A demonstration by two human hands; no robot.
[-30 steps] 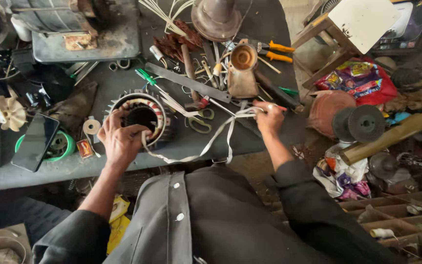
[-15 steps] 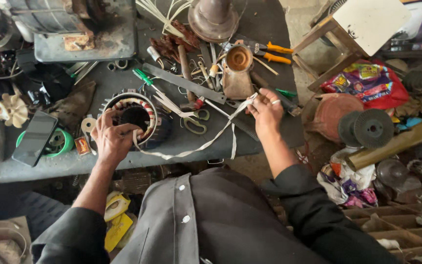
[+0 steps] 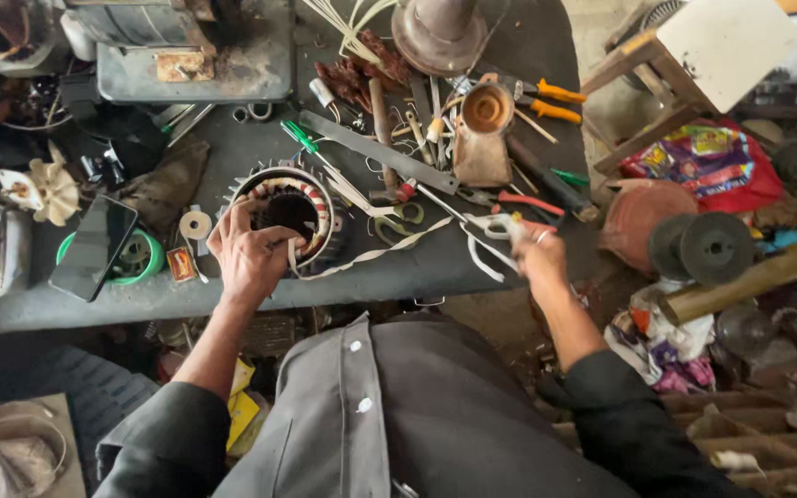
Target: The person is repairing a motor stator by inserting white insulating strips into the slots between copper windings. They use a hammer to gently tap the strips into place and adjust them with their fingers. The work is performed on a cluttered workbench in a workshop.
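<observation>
A round motor stator (image 3: 280, 214) with copper windings sits on the dark workbench (image 3: 232, 290), near its front edge. My left hand (image 3: 249, 251) grips the stator's near rim, fingers over the windings. A white cloth tape (image 3: 375, 254) runs from the stator rightward to my right hand (image 3: 535, 251). That hand holds the tape's end, pulled out past the bench's right front corner.
Scissors (image 3: 397, 221), a metal file (image 3: 375, 152), orange-handled pliers (image 3: 551, 101) and several other tools litter the bench behind the stator. A phone (image 3: 94, 247), a green tape roll (image 3: 145, 260) and a small white roll (image 3: 196, 224) lie left. Clutter covers the floor at right.
My right hand has drawn the tape further right and slightly toward me. My left hand stays on the stator.
</observation>
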